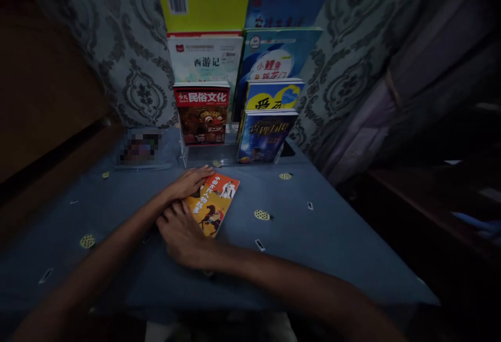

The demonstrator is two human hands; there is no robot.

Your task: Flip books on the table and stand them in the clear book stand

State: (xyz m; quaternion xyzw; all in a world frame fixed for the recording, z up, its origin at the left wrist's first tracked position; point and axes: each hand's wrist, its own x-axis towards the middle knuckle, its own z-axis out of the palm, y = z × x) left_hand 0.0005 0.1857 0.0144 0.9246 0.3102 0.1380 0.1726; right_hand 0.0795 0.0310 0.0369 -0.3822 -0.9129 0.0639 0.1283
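An orange-yellow book (216, 203) with Chinese characters and a horse rider on its cover lies tilted on the blue cloth-covered table (297, 248). My left hand (191, 181) rests across its upper left part, fingers stretched out along the far edge. Below it, my right hand (183, 235) covers the lower left part of the cover, with its fingers curled at the book's left edge. The two hands are close together, the left forearm near the right fingertips. Much of the book's left side is hidden under them.
Behind the book, a clear stand (211, 155) holds several upright books in tiers, including a red-topped book (205, 115) and a dark blue book (264, 136). A blurred-out item (140, 148) lies at the back left. Patterned wallpaper rises behind; a curtain (364, 107) hangs at right.
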